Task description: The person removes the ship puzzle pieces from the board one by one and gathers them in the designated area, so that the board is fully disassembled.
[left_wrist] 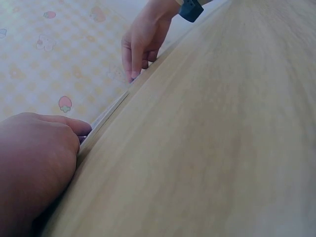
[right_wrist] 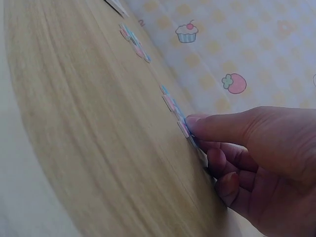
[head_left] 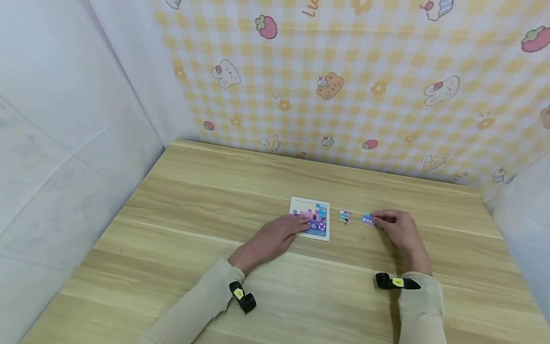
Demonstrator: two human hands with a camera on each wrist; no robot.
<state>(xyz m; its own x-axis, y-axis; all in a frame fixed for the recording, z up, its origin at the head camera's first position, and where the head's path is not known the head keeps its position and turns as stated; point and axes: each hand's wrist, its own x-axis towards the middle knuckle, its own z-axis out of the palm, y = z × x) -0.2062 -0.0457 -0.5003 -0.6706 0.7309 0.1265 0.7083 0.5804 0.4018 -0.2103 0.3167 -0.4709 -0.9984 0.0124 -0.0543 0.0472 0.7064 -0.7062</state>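
A small jigsaw puzzle in a white frame (head_left: 328,224) lies on the table, partly filled with pink, purple and blue pieces; its upper left shows a pale bare backing. My left hand (head_left: 275,235) rests on the puzzle's left side, fingers extended over it and hiding part of the picture. To the right, my right hand (head_left: 399,230) pinches a blue and pink puzzle piece (head_left: 367,220) at its right edge, low at the tabletop. Between frame and right hand lies another loose puzzle piece (head_left: 345,216). In the right wrist view the thumb (right_wrist: 217,127) presses the held piece (right_wrist: 172,104).
The wood-grain table (head_left: 180,200) runs back to a yellow checked cloth (head_left: 301,86) with cartoon prints. A white covering (head_left: 64,119) stands along the left side. Each sleeved wrist carries a black strap, the right one (head_left: 397,282) with a yellow label.
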